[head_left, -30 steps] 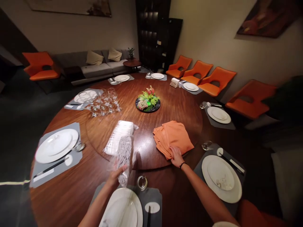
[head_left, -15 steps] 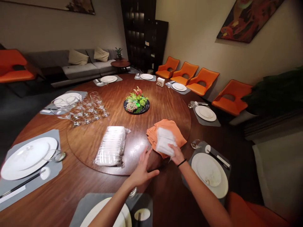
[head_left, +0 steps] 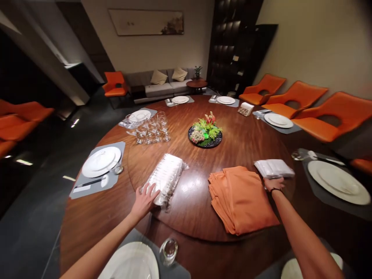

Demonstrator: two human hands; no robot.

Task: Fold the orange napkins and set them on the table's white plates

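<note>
Orange cloths, left fingers spread on wrapped pack, right fingers touching packet, grip unclear

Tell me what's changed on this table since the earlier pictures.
The small white pack, held over the orange cloths half a second ago, has moved right, beyond them; the right hand is at its near edge. The left hand, empty half a second ago, has moved left to the larger wrapped pack. The glasses and flower arrangement stayed put.
</note>
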